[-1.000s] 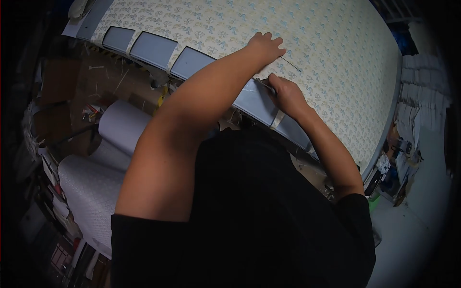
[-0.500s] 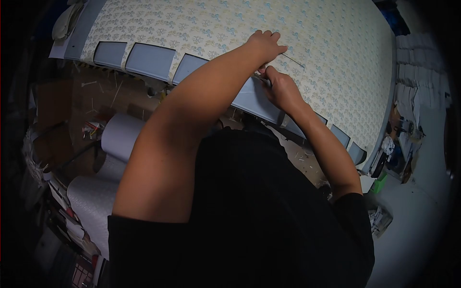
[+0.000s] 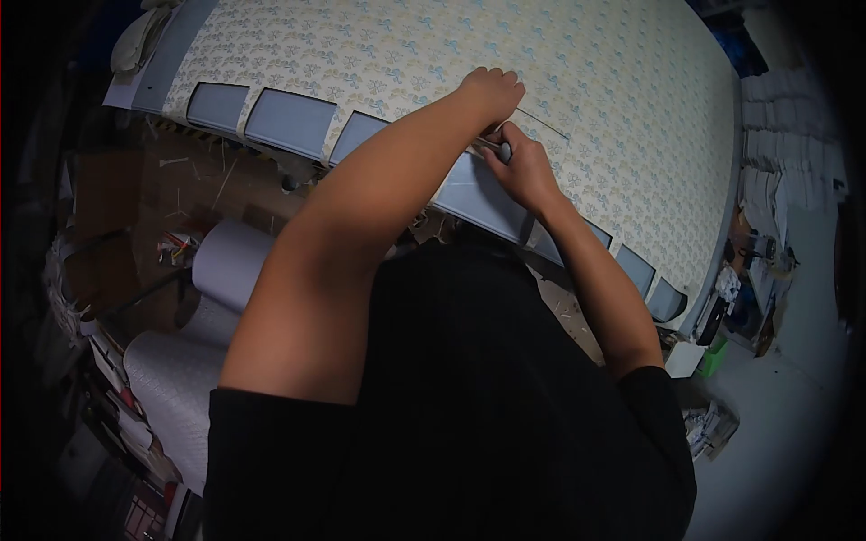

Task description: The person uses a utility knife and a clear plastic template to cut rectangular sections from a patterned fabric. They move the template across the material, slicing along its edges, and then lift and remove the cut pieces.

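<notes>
A large cream sheet [image 3: 361, 50] with a small blue and tan pattern lies over the table, with cutouts along its near edge showing grey surface [image 3: 291, 122]. My left hand [image 3: 493, 95] rests on the sheet, fingers curled; whatever it holds is hidden. Just below and to the right, my right hand [image 3: 523, 167] is closed around a small dark-handled tool [image 3: 505, 151], near the edge of a cutout. The tool's tip cannot be made out. From beside my left hand a thin dark line [image 3: 546, 124] runs right across the sheet.
Rolls of pale wrap [image 3: 230, 266] stand below the table at the left, near cardboard [image 3: 106, 185]. Stacks of white material [image 3: 771, 144] line the right side. A green object [image 3: 713, 357] sits on the floor by the table's right corner.
My left hand has drawn its fingers in and shifted slightly down and left. My right hand has moved slightly left. The whole view has shifted a little.
</notes>
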The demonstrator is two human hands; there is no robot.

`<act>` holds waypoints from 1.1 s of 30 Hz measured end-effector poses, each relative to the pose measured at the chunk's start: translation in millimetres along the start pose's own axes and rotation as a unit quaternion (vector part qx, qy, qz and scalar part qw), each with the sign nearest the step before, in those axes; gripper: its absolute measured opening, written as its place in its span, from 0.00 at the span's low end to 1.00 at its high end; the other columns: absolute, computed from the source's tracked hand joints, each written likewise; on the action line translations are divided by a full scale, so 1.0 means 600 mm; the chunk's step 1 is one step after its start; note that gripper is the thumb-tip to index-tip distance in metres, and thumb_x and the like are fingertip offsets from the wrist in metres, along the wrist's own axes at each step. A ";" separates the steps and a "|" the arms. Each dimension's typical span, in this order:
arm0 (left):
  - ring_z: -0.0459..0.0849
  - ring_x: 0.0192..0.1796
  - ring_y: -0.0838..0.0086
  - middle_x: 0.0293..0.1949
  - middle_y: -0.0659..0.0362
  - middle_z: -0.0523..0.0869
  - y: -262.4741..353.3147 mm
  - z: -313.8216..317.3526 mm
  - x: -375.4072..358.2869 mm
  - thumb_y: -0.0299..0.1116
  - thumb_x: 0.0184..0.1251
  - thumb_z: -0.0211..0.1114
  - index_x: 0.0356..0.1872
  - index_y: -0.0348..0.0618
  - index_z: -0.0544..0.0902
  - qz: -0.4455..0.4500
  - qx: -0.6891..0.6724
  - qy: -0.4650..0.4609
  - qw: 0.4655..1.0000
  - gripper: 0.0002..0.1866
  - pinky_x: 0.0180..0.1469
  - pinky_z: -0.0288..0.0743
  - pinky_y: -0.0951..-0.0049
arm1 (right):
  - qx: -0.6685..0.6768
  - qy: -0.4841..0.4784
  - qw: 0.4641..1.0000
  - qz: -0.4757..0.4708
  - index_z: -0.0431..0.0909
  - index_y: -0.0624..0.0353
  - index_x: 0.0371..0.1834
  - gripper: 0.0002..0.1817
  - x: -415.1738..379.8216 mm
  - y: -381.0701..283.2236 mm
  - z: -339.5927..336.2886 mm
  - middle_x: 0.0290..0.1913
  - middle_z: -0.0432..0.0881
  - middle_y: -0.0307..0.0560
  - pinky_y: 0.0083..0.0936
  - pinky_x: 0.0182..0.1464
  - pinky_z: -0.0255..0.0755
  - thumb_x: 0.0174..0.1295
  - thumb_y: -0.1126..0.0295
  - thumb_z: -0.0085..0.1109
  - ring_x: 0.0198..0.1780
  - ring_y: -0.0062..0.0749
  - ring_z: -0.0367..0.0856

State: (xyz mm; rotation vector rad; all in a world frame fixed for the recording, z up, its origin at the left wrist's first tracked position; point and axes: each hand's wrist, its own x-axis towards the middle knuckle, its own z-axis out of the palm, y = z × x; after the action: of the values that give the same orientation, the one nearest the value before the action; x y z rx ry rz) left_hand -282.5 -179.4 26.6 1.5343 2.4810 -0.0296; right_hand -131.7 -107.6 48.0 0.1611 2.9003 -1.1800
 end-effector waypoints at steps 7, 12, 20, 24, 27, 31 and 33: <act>0.82 0.65 0.56 0.63 0.54 0.81 -0.024 0.004 0.003 0.38 0.50 0.80 0.79 0.64 0.69 -0.009 -0.016 -0.042 0.999 0.49 0.63 0.78 0.56 | -0.027 -0.138 0.987 -0.077 0.78 0.59 0.46 0.11 0.053 0.029 -0.076 0.42 0.89 0.53 0.37 0.46 0.80 0.65 0.71 0.70 0.43 0.48 0.89; 0.83 0.65 0.56 0.63 0.56 0.81 -0.030 0.002 -0.003 0.37 0.58 0.74 0.79 0.70 0.68 -0.014 -0.033 -0.050 0.998 0.44 0.63 0.78 0.55 | -0.043 -0.222 0.957 -0.183 0.77 0.58 0.48 0.13 0.084 0.043 -0.083 0.43 0.89 0.53 0.42 0.47 0.80 0.64 0.73 0.69 0.45 0.54 0.88; 0.83 0.65 0.57 0.64 0.59 0.80 -0.036 -0.003 0.002 0.36 0.75 0.54 0.79 0.73 0.68 -0.015 -0.032 -0.072 0.997 0.32 0.64 0.77 0.55 | -0.126 -0.266 0.923 -0.249 0.77 0.57 0.51 0.12 0.113 0.034 -0.076 0.43 0.89 0.55 0.45 0.46 0.81 0.67 0.73 0.64 0.45 0.57 0.87; 0.82 0.66 0.59 0.65 0.59 0.79 -0.036 0.001 0.006 0.35 0.76 0.54 0.79 0.75 0.68 -0.030 -0.042 -0.082 0.995 0.32 0.64 0.76 0.54 | -0.146 -0.253 0.920 -0.263 0.76 0.59 0.49 0.10 0.114 0.038 -0.059 0.39 0.87 0.58 0.47 0.43 0.80 0.67 0.73 0.63 0.41 0.58 0.87; 0.82 0.65 0.59 0.65 0.59 0.79 -0.038 0.004 0.005 0.35 0.76 0.54 0.79 0.75 0.68 -0.025 -0.038 -0.075 0.996 0.31 0.64 0.76 0.54 | -0.116 -0.242 0.928 -0.258 0.75 0.60 0.47 0.10 0.108 0.038 -0.059 0.37 0.86 0.59 0.48 0.41 0.79 0.66 0.72 0.64 0.40 0.59 0.86; 0.83 0.63 0.59 0.64 0.59 0.80 -0.042 0.008 0.003 0.35 0.75 0.54 0.79 0.75 0.69 -0.018 -0.039 -0.060 0.997 0.32 0.63 0.77 0.54 | -0.099 -0.233 0.932 -0.261 0.75 0.60 0.47 0.11 0.108 0.042 -0.046 0.38 0.86 0.59 0.48 0.41 0.79 0.67 0.70 0.65 0.40 0.60 0.86; 0.84 0.63 0.59 0.63 0.59 0.80 -0.046 0.009 0.003 0.34 0.75 0.54 0.79 0.75 0.69 -0.014 -0.044 -0.064 0.997 0.32 0.63 0.77 0.55 | -0.084 -0.215 0.937 -0.262 0.75 0.61 0.46 0.12 0.108 0.047 -0.043 0.38 0.87 0.60 0.48 0.41 0.79 0.67 0.68 0.66 0.40 0.61 0.86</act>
State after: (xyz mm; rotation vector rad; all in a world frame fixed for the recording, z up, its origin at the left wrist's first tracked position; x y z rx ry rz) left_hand -306.7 -191.2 18.6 1.4172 2.3709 -0.0217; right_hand -192.7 -63.5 44.1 -0.8118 2.6813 -0.8442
